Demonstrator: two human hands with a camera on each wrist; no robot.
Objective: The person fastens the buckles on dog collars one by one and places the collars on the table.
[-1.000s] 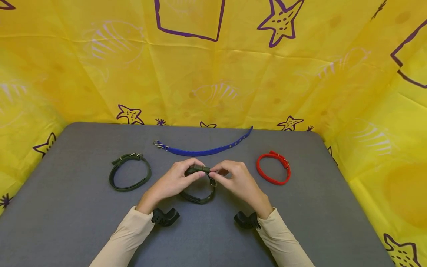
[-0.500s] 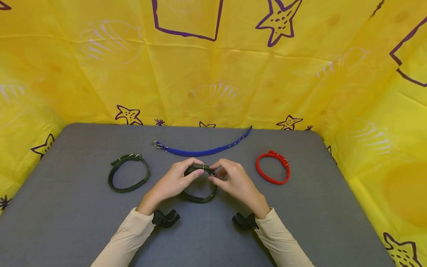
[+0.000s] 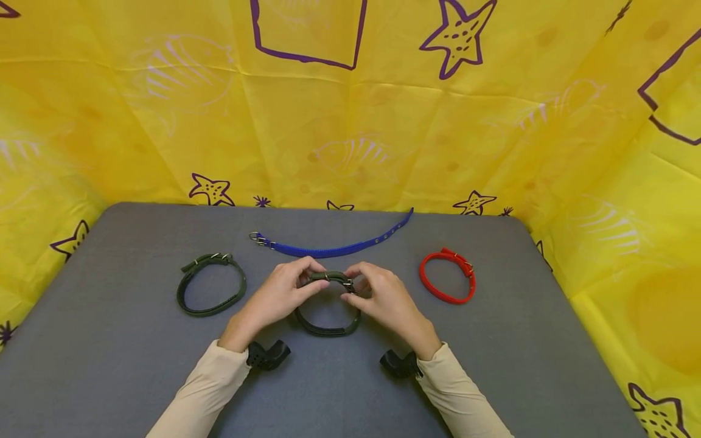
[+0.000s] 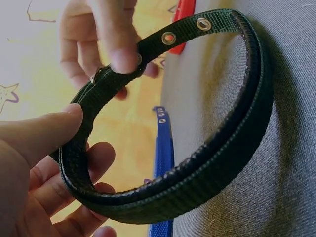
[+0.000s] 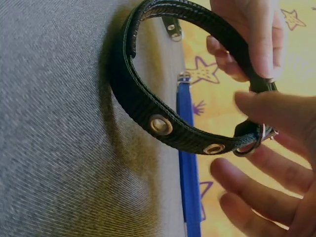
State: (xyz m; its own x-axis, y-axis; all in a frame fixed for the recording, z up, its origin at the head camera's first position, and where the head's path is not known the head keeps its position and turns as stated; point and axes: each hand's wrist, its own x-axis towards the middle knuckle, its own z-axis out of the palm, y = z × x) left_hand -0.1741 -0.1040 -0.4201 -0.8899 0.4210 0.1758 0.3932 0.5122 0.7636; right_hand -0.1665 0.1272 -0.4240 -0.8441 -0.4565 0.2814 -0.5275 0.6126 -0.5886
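Observation:
A dark green dog collar [image 3: 328, 332], closed into a loop, stands on its lower edge between the hands, tipped up off the table. My left hand [image 3: 285, 291] pinches its upper left part, thumb on the near side and fingers behind. At the upper right, my right hand [image 3: 386, 299] holds the band with thumb and fingertips beside the metal buckle [image 5: 264, 134]. Metal eyelets [image 5: 160, 124] show along the band in the right wrist view. The left wrist view shows the black padded lining of the collar [image 4: 187, 170].
Another green collar [image 3: 211, 310], looped, lies to the left. A red collar [image 3: 429, 286], also looped, lies to the right. An unfastened blue collar [image 3: 323, 252] stretches along the back of the grey table [image 3: 137, 371]. Yellow patterned cloth [image 3: 350, 109] hangs behind and at the sides.
My left hand has slid slightly left, and the band's metal ring sits further left. My right fingers have moved from the strap piece to around the buckle. The held loop looks wider.

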